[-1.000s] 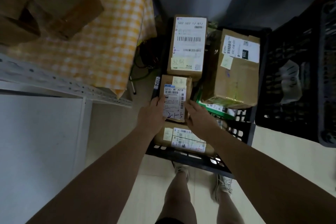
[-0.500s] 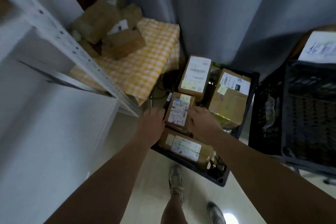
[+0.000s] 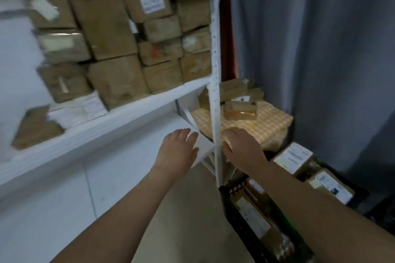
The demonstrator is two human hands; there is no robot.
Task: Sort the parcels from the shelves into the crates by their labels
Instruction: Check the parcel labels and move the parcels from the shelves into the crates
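Several brown cardboard parcels are stacked on the white shelf at upper left, some with white labels. My left hand hovers empty below that shelf, fingers relaxed. My right hand is raised beside the shelf's white upright post, fingers loosely bent, holding nothing. At lower right the black crate holds labelled parcels, partly hidden by my right forearm.
A yellow checked cloth on a low surface carries a few small parcels behind the post. A grey curtain hangs at right. A lower white shelf board fills the lower left.
Both hands let go of the small labelled parcel in the crate and rose toward the shelf. The view swung up from the crate to the stacked parcels.
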